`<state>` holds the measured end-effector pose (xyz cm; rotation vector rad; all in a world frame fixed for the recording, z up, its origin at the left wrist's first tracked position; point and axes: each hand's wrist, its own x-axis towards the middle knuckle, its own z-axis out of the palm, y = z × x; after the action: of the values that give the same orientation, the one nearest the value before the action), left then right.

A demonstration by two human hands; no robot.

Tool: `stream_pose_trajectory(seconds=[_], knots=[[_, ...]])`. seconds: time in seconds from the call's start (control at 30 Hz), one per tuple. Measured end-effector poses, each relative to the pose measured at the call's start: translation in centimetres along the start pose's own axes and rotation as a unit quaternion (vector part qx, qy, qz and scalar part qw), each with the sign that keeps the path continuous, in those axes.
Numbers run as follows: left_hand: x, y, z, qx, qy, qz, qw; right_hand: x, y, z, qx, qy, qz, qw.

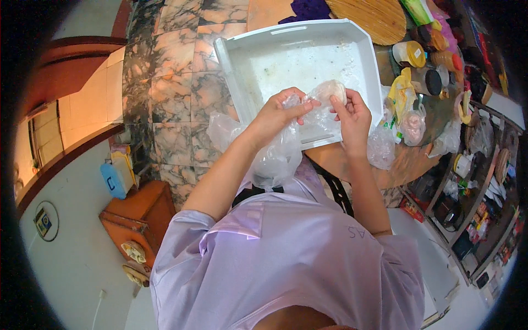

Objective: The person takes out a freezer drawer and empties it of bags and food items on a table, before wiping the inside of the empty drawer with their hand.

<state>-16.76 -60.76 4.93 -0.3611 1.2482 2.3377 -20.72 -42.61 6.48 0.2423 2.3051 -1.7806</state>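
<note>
Clear plastic bag (pixel 323 93) is btwn both hands over the white tray (pixel 269 66), axis approx. L–R, w/ R hand (pixel 356 114) curled, thumb & fingers gripping its R end, L hand (pixel 279 114) half-curled, pinching its L.

This looks like a home, most likely its kitchen or dining corner (a rather cluttered one): a rounded wooden table (pixel 330 159) carries lidded jars (pixel 406 53), marble-patterned tiles (pixel 170 99) cover the floor, a wooden cabinet (pixel 132 209) stands by a pale wall (pixel 71 253), and an open rack (pixel 475 193) is packed with mixed household goods.
</note>
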Motion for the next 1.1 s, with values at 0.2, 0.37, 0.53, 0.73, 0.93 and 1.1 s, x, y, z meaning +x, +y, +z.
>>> stream_pose_trajectory(seconds=[0.2,0.37,0.53,0.73,0.93,1.1], knots=[[0.4,-0.2,0.3,0.023,0.063,-0.015,0.998,0.1,0.2,0.5,0.032,0.001,0.02,0.999],[-0.1,-1.5,2.7,0.278,0.056,0.18,0.942,0.0,0.7,1.0,0.154,-0.019,0.043,0.987],[-2.3,-0.3,6.0,0.495,0.062,0.24,0.833,0.0,0.7,0.4,0.28,-0.009,0.127,0.952],[-2.9,-0.9,5.9,0.528,0.0,0.249,0.812,-0.2,1.5,-1.0,0.349,-0.048,0.199,0.914],[-2.1,-1.1,5.6,0.322,0.136,0.285,0.892,0.5,1.2,-0.7,0.409,-0.057,0.106,0.905],[-0.8,2.4,3.7,0.107,0.246,0.132,0.954,0.1,0.0,-1.0,0.383,-0.068,0.081,0.917]])
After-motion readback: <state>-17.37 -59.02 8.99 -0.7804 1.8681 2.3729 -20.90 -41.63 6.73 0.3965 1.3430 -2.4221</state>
